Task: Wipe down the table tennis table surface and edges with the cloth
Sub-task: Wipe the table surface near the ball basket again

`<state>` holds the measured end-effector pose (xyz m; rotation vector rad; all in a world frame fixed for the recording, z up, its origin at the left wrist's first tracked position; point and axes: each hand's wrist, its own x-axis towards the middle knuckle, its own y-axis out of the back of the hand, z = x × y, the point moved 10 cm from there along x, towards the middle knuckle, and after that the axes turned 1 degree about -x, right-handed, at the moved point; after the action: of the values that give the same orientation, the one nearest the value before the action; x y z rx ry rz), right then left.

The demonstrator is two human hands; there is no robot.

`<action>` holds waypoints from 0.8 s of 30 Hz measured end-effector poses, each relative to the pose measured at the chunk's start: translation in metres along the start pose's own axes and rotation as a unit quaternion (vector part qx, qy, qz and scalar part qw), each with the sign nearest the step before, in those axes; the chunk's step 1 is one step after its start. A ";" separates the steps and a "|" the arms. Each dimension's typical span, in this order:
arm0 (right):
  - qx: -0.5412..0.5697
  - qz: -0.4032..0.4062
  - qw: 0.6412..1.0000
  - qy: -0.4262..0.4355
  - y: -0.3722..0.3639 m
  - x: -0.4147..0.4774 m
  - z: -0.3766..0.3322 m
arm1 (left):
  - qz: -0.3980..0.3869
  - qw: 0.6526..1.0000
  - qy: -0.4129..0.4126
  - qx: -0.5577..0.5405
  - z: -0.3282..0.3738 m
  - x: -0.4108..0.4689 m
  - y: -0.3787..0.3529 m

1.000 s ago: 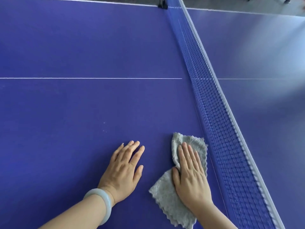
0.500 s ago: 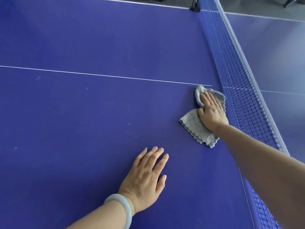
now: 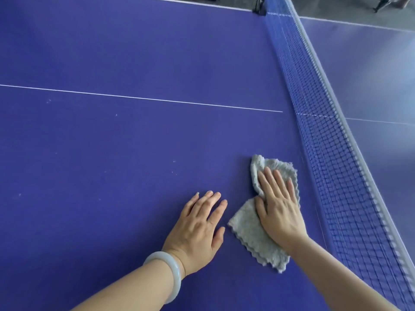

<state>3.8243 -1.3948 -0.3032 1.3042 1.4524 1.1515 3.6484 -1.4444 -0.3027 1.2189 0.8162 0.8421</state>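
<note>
Right hand (image 3: 279, 212), fingers flat, presses cloth (image 3: 258, 241) beside net (image 3: 332, 158); left hand (image 3: 197, 230) flat on tabletop (image 3: 112, 198); specks remain, edges likely unwiped.

Rumpled grey cloth (image 3: 251, 232) on blue table (image 3: 134, 153)

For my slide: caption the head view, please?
Right hand presses grey cloth on blue table tennis table beside the net.

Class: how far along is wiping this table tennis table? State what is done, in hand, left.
Done: nothing shows plainly wiped. In hand: the right hand presses the grey fleecy cloth flat beside the blue net; the left hand rests flat. Left: white specks on the purple-blue table, its edges.
</note>
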 end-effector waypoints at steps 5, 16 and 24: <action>0.000 0.020 0.999 -0.045 0.019 0.062 0.047 | 0.006 1.000 -0.002 -0.008 0.000 0.002 0.003; 0.019 0.008 1.000 0.004 0.003 0.050 -0.008 | 0.010 0.999 -0.003 -0.032 -0.007 -0.002 0.002; 0.266 -0.098 0.951 0.124 -0.005 -0.029 -0.089 | 0.120 0.937 0.058 -0.321 -0.025 -0.008 0.020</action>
<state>3.7401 -1.4323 -0.2881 1.3547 2.1316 0.8385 3.6210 -1.4375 -0.2862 0.6923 0.4232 1.2694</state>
